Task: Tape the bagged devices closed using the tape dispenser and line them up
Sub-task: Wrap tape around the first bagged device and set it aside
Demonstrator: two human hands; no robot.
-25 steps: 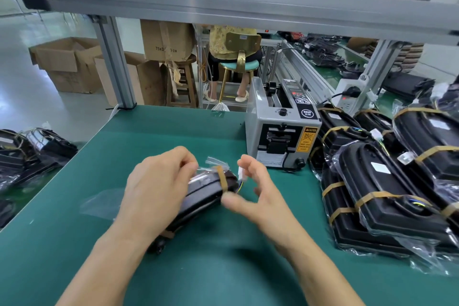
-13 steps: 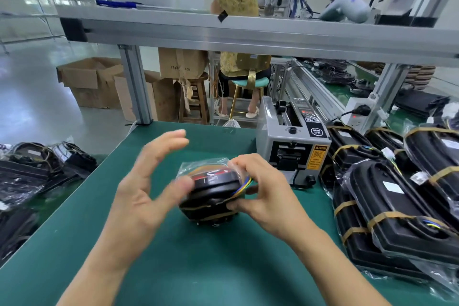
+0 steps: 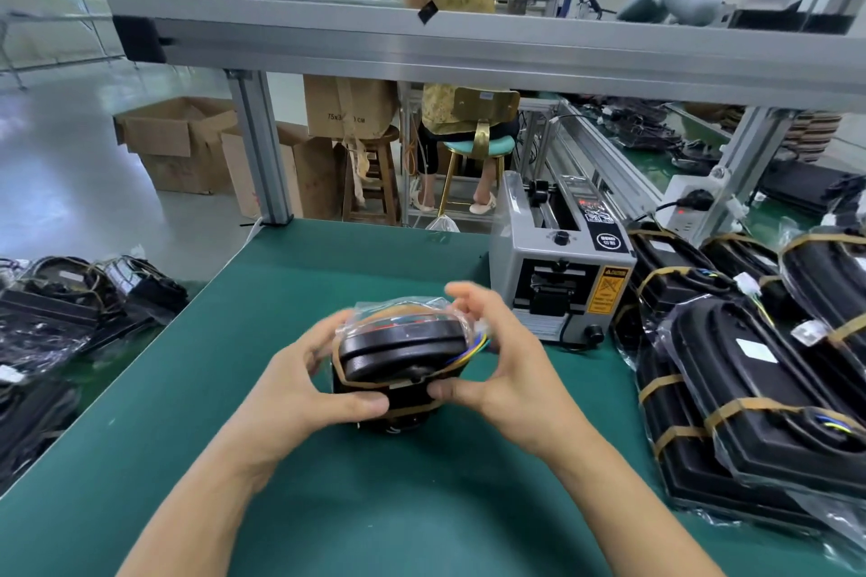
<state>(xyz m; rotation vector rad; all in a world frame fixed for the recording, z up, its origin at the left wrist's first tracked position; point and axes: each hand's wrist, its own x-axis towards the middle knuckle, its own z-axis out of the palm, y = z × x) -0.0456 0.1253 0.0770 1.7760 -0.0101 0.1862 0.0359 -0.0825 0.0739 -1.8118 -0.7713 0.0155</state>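
A black rounded device in a clear plastic bag (image 3: 403,356), banded with brown tape, stands on end on the green bench mat (image 3: 290,295), held between both hands: the left hand (image 3: 300,389) curls around its left side with the thumb across the front, and the right hand (image 3: 506,370) grips its right side, thumb pressed low in front. Beyond the right hand's fingers sits one grey tape dispenser (image 3: 562,262). Further right lie at least five taped bagged devices (image 3: 759,384); more untaped ones (image 3: 70,309) lie far left of the left hand.
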